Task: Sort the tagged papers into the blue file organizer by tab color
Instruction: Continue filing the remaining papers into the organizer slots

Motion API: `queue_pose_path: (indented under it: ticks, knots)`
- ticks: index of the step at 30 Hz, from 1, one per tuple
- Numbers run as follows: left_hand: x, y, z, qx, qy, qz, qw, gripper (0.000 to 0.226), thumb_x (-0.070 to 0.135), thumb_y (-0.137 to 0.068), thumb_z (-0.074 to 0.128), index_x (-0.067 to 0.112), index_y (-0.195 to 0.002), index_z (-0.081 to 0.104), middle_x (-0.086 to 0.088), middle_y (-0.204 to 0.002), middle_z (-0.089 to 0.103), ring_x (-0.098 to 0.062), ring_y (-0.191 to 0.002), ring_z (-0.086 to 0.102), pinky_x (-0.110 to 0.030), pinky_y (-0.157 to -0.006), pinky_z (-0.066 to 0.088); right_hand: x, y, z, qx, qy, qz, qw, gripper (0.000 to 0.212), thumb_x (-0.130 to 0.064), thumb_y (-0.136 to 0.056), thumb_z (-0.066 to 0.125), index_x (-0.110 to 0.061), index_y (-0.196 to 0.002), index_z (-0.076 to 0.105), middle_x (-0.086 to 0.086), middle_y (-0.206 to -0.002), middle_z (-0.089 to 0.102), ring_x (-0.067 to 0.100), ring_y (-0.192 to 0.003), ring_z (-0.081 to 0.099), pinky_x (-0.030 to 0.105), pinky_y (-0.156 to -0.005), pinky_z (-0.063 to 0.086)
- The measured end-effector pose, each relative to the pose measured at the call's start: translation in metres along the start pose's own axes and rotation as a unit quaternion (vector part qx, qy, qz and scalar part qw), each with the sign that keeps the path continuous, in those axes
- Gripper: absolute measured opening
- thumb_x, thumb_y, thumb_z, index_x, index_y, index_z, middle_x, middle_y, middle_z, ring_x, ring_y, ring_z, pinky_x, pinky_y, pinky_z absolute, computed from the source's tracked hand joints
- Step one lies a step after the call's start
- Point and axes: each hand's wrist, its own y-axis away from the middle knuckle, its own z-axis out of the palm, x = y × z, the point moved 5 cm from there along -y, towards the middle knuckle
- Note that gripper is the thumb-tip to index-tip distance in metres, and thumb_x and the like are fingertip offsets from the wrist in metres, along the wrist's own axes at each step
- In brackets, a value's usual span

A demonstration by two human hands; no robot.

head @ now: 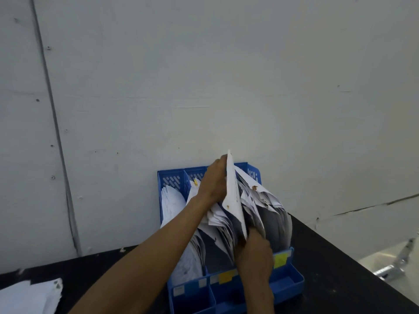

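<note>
Sheet (pixel 234 196) stands edge-up between both hands, over the blue file organizer (pixel 292 282). Left hand (pixel 213 180) grips its top edge; right hand (pixel 254 257) pinches the bottom. Light and floppy, likely creases easily: hold by the edges.

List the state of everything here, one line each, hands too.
blue file organizer: standing against the wall, compartments crowded with filed papers.
sheet: upright, edge-on, among the filed papers.
left hand: holds the sheet's top edge.
right hand: holds the sheet's bottom edge.
loose paper stack: lying flat on the black table, untouched.
</note>
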Motion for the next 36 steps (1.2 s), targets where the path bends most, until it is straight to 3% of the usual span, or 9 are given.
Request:
queue_pose_path:
  ticks: [3,7,12,15,18,22,28,32,36]
  knots:
    - [-0.002,-0.002,-0.004,0.032,0.062,0.000,0.998,0.057,0.014,-0.097,0.050,0.012,-0.149,0.028,-0.018,-0.135,0.049,-0.029,-0.119,0.052,-0.040,-0.103,0.042,0.004,-0.005,-0.014,0.118,-0.100,0.004,0.988,0.020,-0.023,-0.093,0.059,-0.018,-0.112,0.062,0.001,-0.086,0.068,0.023,-0.077,0.065,0.028,-0.058,0.047]
    - [0.000,0.002,-0.012,0.112,0.019,0.020,0.993,0.085,0.003,-0.084,0.062,0.029,-0.152,0.020,-0.009,-0.136,0.045,-0.020,-0.093,0.059,-0.031,-0.073,0.057,0.019,-0.008,-0.008,0.107,-0.063,0.031,0.992,0.032,-0.026,-0.098,0.052,-0.012,-0.070,0.058,-0.004,-0.056,0.048,0.008,-0.049,0.045,0.023,-0.043,0.031]
    - [-0.006,0.004,-0.004,0.007,-0.154,0.007,0.988,0.023,0.013,-0.084,0.059,0.015,-0.103,0.073,-0.007,-0.114,0.061,-0.025,-0.104,0.057,-0.037,-0.071,0.051,0.021,-0.009,-0.007,0.088,-0.129,0.029,0.987,0.032,-0.028,-0.096,0.055,-0.011,-0.069,0.056,-0.002,-0.055,0.051,0.011,-0.049,0.049,0.026,-0.044,0.040]
    - [-0.009,0.006,-0.002,-0.022,-0.259,0.011,0.966,0.015,0.015,-0.088,0.056,0.010,-0.091,0.069,-0.007,-0.104,0.060,-0.025,-0.101,0.057,-0.030,-0.061,0.040,0.006,-0.004,-0.027,0.171,-0.162,-0.024,0.971,0.026,-0.021,-0.091,0.063,-0.012,-0.066,0.058,-0.010,-0.051,0.046,0.003,-0.045,0.042,0.014,-0.044,0.023]
    - [-0.002,0.009,-0.010,0.036,-0.245,0.057,0.967,0.017,0.010,-0.083,0.068,0.009,-0.099,0.075,-0.010,-0.113,0.066,-0.027,-0.107,0.059,-0.035,-0.067,0.052,0.009,-0.005,-0.014,0.079,-0.079,0.016,0.994,0.012,-0.019,-0.087,0.068,-0.013,-0.079,0.061,-0.001,-0.066,0.060,0.015,-0.058,0.056,0.019,-0.048,0.034]
    - [-0.001,0.009,-0.007,0.050,-0.339,0.077,0.936,0.014,0.013,-0.073,0.074,0.013,-0.087,0.077,-0.006,-0.110,0.070,-0.027,-0.111,0.057,-0.039,-0.084,0.048,0.022,-0.001,-0.003,0.041,-0.044,0.072,0.996,0.024,-0.017,-0.092,0.062,-0.016,-0.072,0.049,0.004,-0.070,0.060,0.014,-0.060,0.046,0.018,-0.045,0.027]
    - [-0.007,0.000,0.015,-0.093,-0.431,0.026,0.897,0.035,0.017,-0.088,0.059,0.009,-0.121,0.060,-0.013,-0.137,0.046,-0.031,-0.133,0.032,-0.043,-0.108,0.027,0.014,0.000,-0.004,0.043,-0.054,0.068,0.995,0.006,-0.010,-0.090,0.060,-0.010,-0.084,0.060,0.007,-0.072,0.062,0.015,-0.057,0.048,0.027,-0.049,0.037]
    - [-0.011,0.000,0.019,-0.095,-0.360,-0.017,0.928,0.082,0.012,-0.089,0.059,0.009,-0.153,0.008,-0.020,-0.157,0.015,-0.035,-0.145,0.015,-0.048,-0.114,0.023,0.013,-0.005,-0.008,0.093,-0.085,0.045,0.991,0.014,-0.014,-0.094,0.057,-0.009,-0.083,0.064,0.001,-0.062,0.056,0.016,-0.055,0.053,0.032,-0.052,0.049]
    - [0.000,0.004,-0.002,-0.091,-0.287,-0.005,0.954,0.085,0.010,-0.090,0.052,0.009,-0.154,-0.003,-0.014,-0.161,0.005,-0.027,-0.148,0.009,-0.047,-0.117,0.017,0.018,-0.010,-0.007,0.036,-0.074,0.081,0.993,0.017,-0.006,-0.091,0.056,-0.004,-0.106,0.065,0.012,-0.079,0.064,0.026,-0.064,0.057,0.037,-0.064,0.054]
